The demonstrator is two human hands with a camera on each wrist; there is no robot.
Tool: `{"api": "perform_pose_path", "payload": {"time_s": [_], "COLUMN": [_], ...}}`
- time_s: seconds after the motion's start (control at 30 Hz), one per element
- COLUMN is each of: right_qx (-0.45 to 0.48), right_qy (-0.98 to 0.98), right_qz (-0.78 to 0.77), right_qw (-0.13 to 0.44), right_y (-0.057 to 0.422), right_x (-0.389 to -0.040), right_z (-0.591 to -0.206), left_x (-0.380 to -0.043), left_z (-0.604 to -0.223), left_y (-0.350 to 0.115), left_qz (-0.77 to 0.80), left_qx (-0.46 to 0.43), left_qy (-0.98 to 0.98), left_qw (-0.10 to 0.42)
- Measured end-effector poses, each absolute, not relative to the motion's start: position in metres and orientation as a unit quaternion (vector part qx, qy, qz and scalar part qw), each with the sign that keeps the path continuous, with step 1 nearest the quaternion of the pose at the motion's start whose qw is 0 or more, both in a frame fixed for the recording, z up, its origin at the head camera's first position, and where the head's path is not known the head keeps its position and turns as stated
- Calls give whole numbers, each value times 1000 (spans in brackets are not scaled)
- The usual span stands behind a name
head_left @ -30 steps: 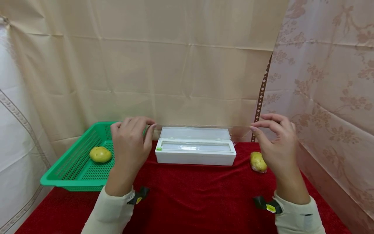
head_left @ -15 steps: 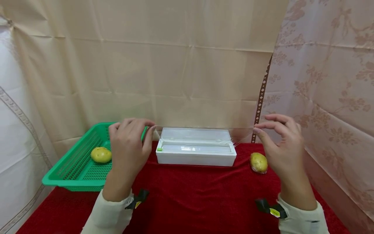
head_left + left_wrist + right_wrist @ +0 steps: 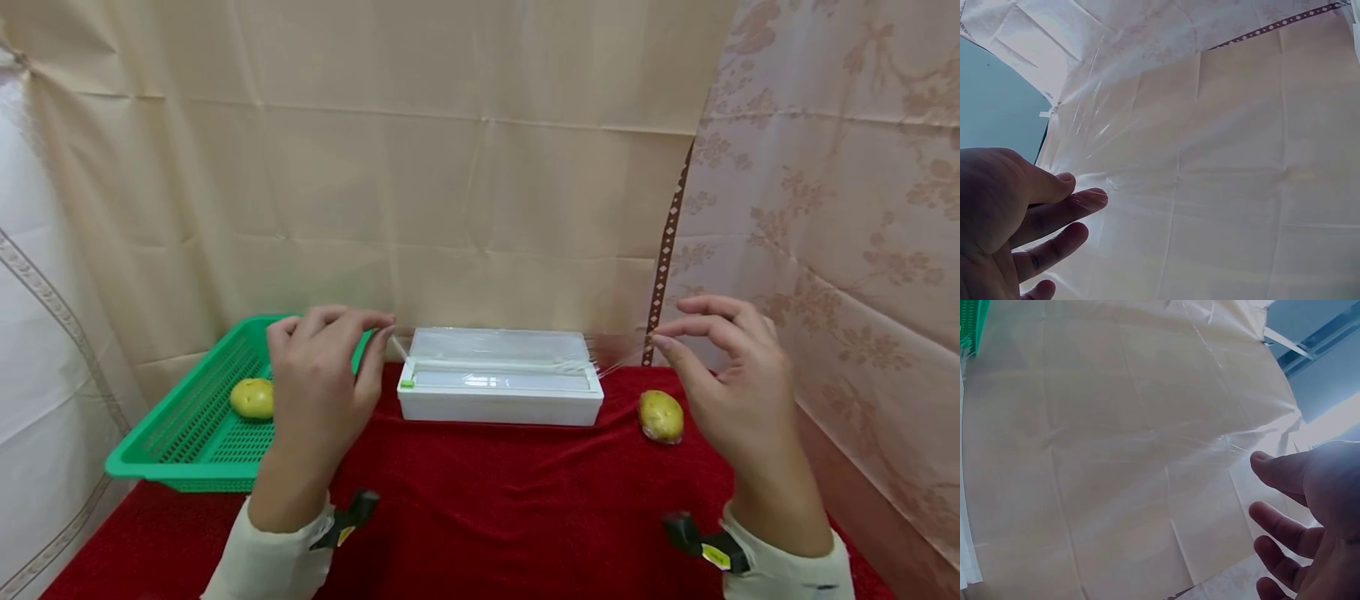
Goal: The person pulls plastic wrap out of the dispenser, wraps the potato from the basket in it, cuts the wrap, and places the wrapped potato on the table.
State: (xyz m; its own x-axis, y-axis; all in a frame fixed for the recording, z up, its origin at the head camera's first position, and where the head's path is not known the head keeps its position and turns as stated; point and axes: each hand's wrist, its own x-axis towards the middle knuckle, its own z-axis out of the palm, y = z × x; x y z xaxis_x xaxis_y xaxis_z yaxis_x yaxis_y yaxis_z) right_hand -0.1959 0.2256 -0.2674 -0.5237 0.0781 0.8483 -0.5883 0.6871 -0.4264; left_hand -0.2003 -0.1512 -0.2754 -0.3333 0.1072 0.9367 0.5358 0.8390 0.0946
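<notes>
The left hand (image 3: 318, 387) and right hand (image 3: 750, 400) have spread slightly, thumbs and fingers apparently pinching the barely visible clear film (image 3: 577, 365), which spans between them from the white box (image 3: 498, 408) beyond, probably drawn tauter.

In the head view the left hand (image 3: 322, 375) covers part of the green basket (image 3: 217, 472) and the right end of the potato (image 3: 251, 398) in it, while the bottom edge crops both sleeves (image 3: 272, 552). The clear film (image 3: 576, 365) is so see-through (only glints and creases show it) that its full outline cannot be traced. In the wrist views the left hand runs off the left edge and the right hand (image 3: 1337, 495) off the right.
</notes>
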Motion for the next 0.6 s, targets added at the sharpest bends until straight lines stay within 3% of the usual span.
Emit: {"api": "perform_pose_path", "payload": {"time_s": [0.33, 0.6], "right_qx": [160, 152], "right_qy": [-814, -866], "right_qz": [349, 316], "right_qw": [437, 357], "right_y": [230, 239], "right_x": [-184, -168], "right_z": [-266, -259], "left_x": [-193, -184], "left_z": [-272, -269], "left_y": [-152, -158], "left_qz": [-232, -255], "left_qx": [-221, -230], "left_qy": [-783, -797], "left_qw": [534, 498]}}
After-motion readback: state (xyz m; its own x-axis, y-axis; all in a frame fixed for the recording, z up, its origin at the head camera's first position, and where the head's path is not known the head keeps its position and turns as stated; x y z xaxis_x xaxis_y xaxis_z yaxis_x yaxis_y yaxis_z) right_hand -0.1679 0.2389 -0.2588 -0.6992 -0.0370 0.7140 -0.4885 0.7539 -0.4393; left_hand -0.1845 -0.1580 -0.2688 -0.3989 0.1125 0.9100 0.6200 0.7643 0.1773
